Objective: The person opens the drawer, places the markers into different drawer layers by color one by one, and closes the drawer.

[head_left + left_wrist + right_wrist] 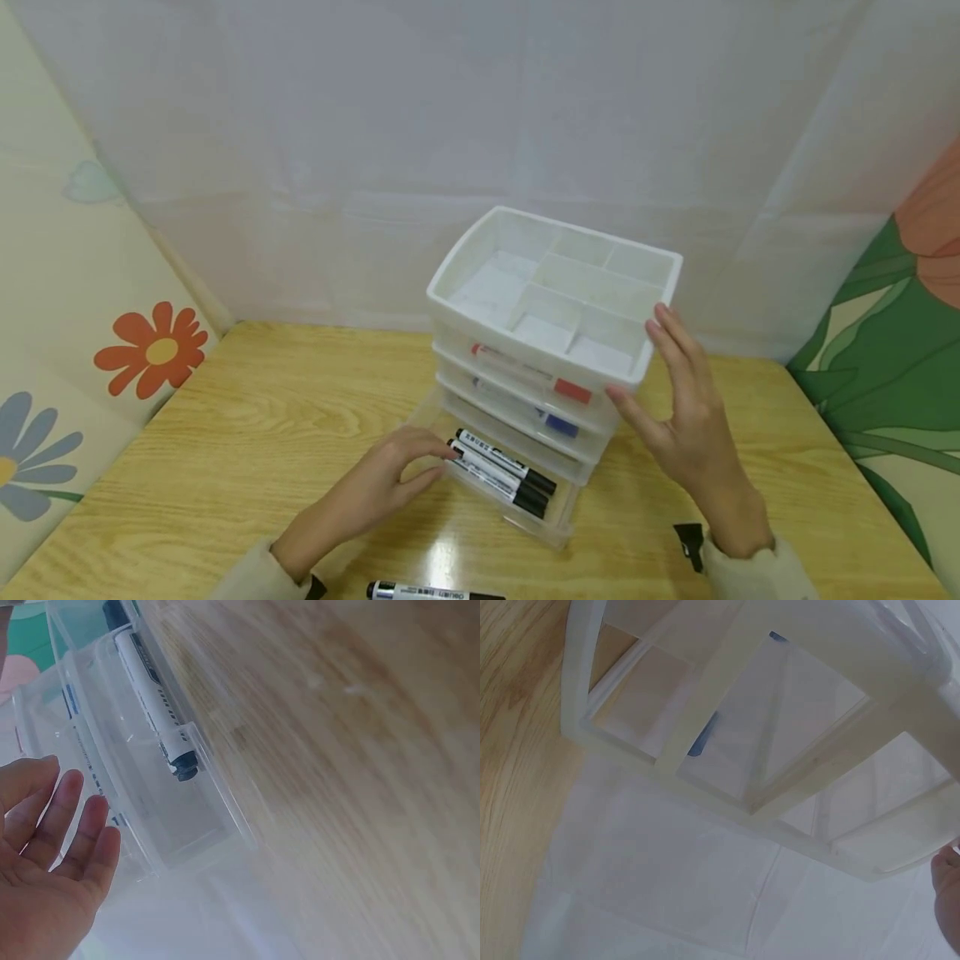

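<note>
A white drawer organizer (555, 358) with clear drawers stands on the table, its bottom drawer (558, 533) pulled out. Black-capped whiteboard markers (495, 471) lie side by side in that drawer; one marker (154, 697) shows clearly in the left wrist view. My left hand (390, 475) is at the drawer's left front, its fingertips near the marker ends, fingers loosely bent and holding nothing. With fingers spread, my right hand (690, 417) rests against the right front corner of the organizer's top tray (667, 292). In the right wrist view, only part of that hand (949, 892) shows.
A red marker (572, 390) shows through the upper drawer and a blue one (561, 423) through the middle drawer. Another black-capped marker (431, 592) lies at the front of the wooden table (300, 425). A pale sheet (337, 167) hangs behind the organizer.
</note>
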`<act>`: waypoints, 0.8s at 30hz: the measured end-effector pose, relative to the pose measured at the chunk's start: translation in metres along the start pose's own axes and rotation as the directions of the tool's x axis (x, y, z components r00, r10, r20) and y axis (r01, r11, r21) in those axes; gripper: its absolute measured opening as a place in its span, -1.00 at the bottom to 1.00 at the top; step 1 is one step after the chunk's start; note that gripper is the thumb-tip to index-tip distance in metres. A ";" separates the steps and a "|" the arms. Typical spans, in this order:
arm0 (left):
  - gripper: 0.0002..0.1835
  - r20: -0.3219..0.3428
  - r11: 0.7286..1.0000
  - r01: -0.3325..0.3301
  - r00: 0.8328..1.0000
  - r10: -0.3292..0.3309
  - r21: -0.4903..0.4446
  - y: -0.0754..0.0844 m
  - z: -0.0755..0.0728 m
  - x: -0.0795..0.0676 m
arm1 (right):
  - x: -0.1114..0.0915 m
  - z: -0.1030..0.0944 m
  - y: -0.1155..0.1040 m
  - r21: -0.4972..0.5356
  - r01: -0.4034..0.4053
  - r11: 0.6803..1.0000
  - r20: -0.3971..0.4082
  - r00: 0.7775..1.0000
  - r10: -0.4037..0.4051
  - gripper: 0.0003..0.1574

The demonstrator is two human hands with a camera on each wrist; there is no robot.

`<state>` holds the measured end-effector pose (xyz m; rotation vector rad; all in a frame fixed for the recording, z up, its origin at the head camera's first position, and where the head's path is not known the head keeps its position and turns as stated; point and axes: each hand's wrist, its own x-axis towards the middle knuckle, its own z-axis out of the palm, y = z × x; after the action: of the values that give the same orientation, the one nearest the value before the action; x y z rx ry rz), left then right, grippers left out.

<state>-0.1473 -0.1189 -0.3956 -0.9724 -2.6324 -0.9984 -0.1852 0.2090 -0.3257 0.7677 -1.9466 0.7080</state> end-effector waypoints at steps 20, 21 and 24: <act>-0.76 0.109 0.995 0.023 0.994 -0.012 -0.094 0.007 -0.005 -0.029 | 0.000 0.000 0.002 0.003 0.004 1.000 -0.004 1.000 -0.004 -0.06; -0.77 0.125 0.993 0.046 0.992 -0.033 -0.105 0.007 -0.006 -0.030 | -0.001 0.000 0.002 0.000 0.003 1.000 -0.002 1.000 -0.003 -0.06; -0.77 0.173 0.980 0.118 0.981 -0.091 -0.157 0.008 -0.007 -0.034 | -0.001 0.000 0.002 -0.002 -0.004 1.000 0.003 1.000 0.004 -0.06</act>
<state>-0.1164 -0.1368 -0.3985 -1.0002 -2.7977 -1.2300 -0.1865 0.2107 -0.3271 0.7637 -1.9515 0.7075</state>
